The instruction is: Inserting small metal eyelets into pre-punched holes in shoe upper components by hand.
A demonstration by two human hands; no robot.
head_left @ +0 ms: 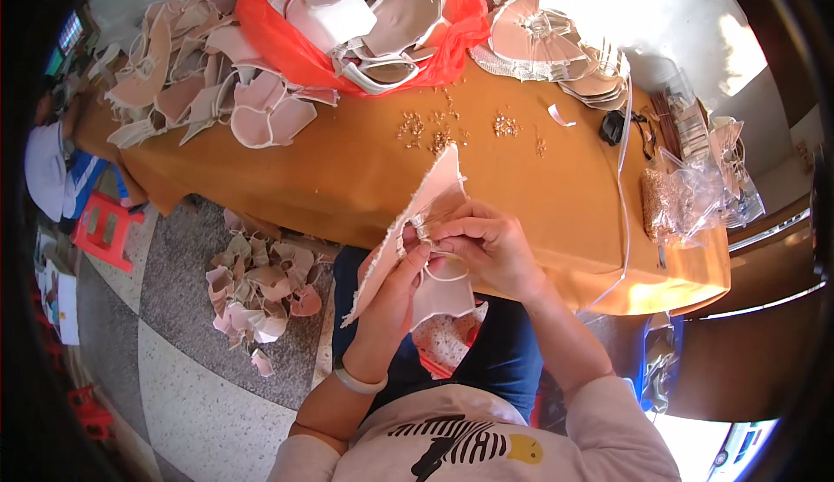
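In front of my lap, close to the table's near edge, I hold a pale pink bra (445, 188) with a lacy edge and thin strap loops. My left hand (393, 298) grips its lower middle, thumb pressed up against the fabric. The fingers of my right hand (491, 241) pinch together at the centre of the bra, right beside my left thumb. Whether a small part sits between those fingertips is hidden. Beyond my hands, small gold-coloured pieces (506, 126) lie in loose piles on the orange-brown tabletop (347, 169).
A red plastic bag (469, 35) full of bras stands at the back. More bras (174, 74) heap at its left, and a stack (539, 43) lies at its right. Bagged gold pieces (662, 202) sit far right. Bras (261, 287) also pile below the table, near a red stool (109, 232).
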